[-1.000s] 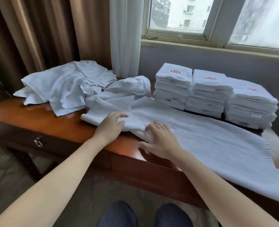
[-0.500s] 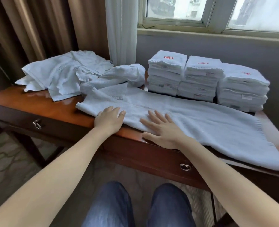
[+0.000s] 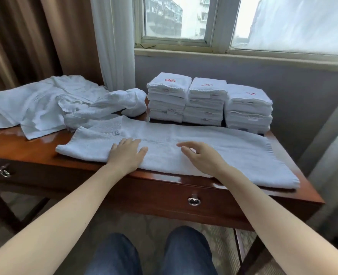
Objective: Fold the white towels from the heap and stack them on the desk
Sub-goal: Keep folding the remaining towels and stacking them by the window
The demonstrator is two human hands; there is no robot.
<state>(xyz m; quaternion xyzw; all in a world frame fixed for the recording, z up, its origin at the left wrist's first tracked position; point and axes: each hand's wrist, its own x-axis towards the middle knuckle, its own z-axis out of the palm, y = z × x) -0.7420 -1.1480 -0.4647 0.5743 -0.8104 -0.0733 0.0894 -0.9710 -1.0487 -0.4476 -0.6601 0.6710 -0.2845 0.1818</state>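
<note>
**Q:** Head view, go. What are your hands doing?

**A:** My left grip is lying flat, fingers straight, pressing the towel towards its left end. My right grip is coming up off the cloth. Half a second ago it was lying flat and splayed; now its fingers are curving loosely apart, holding nothing.

**Q:** And the towel itself?

**A:** It's lying as one long strip across the front of the tabletop. Its left end is sitting just beside the heap, and its right end is reaching towards the tabletop's right edge. It's looking smoother than a second ago.

**Q:** So where's the task standing?

**A:** Smoothing is finishing, I'm judging. The right grip is probably heading for an end to start the next fold, but that's only a guess. Three stacks are sitting at the back, just behind the strip, so plenty is already done. The heap is still holding unfolded pieces.

**Q:** Any risk?

**A:** The strip's near edge is lying close to the tabletop's front lip, so a careless pull is risking dragging it off.
</note>
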